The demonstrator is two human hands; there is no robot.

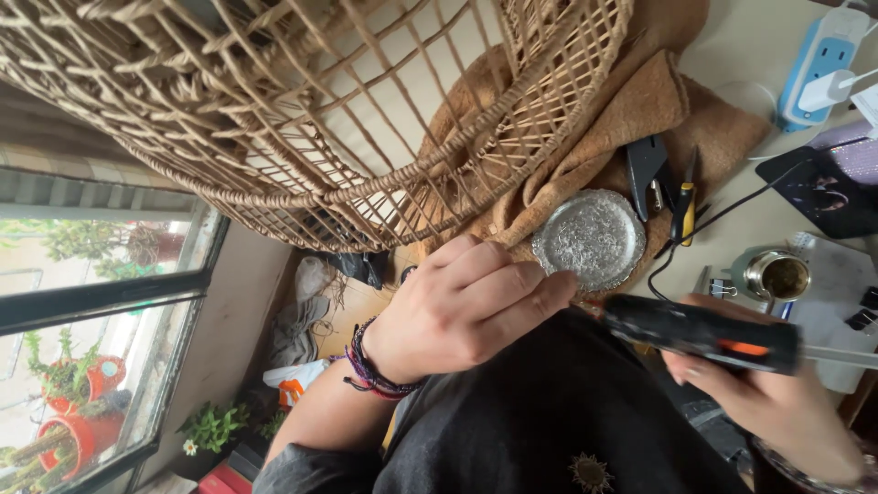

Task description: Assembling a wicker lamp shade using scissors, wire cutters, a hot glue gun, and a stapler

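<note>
A black glue gun (700,334) is being gripped by the right hand (777,402), fingers wrapped around it, its long axis running from three toward nine o'clock. The left hand (466,306) is being held loosely curled, pinching nothing, against the wicker basket (302,119) rim lying at twelve o'clock, nearer that hand. A silver dish (588,240) is resting on the brown cloth (640,110) between them.

Head view, close, tilted, over hands

Blue power strip (820,62), red flowerpots (80,430)
</note>
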